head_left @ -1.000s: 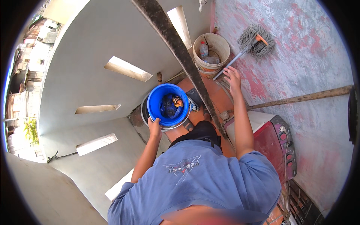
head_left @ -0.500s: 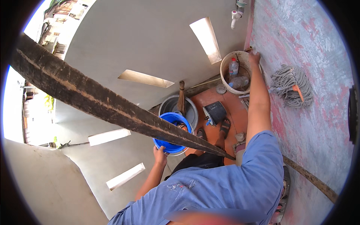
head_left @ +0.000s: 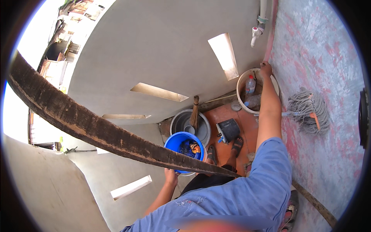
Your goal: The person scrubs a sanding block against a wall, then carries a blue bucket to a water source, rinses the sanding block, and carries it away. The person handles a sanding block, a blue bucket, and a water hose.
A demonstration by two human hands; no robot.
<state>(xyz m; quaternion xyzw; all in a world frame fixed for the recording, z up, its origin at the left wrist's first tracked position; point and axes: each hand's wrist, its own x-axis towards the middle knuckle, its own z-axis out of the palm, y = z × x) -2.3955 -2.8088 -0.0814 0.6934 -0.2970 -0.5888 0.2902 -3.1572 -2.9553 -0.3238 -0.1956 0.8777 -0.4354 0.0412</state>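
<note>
Bucket [head_left: 172,144], the blue one, hangs off the left hand [head_left: 171,176], low and left of centre on my feed. Left fingers are clamped on its near edge; the beam [head_left: 92,129] cuts across my view there and hides part of the grip. Inside the bucket I see a crumpled dark blue and orange bundle [head_left: 195,148]. Right arm is stretched well out, and the right hand [head_left: 266,69] is at the far rim of the white pail [head_left: 240,91], close to the wall corner. Right fingers look curled, but I can't tell whether they grip the rim or anything else. White pail holds a red-capped bottle [head_left: 250,86] standing and a second bottle [head_left: 253,102] lying low. Grey basin [head_left: 206,131] sits just past the bucket, partly covered by it in my view; I can't tell if they touch. Broom [head_left: 196,112] leans up from the basin to the wall. Black pail [head_left: 229,130] is tilted on the tile floor [head_left: 247,123], near the sandalled feet [head_left: 237,144]. Mop [head_left: 307,110] is at the right wall, grey strands, orange clip. Tap [head_left: 255,35] is on the far wall, above the white pail.
</note>
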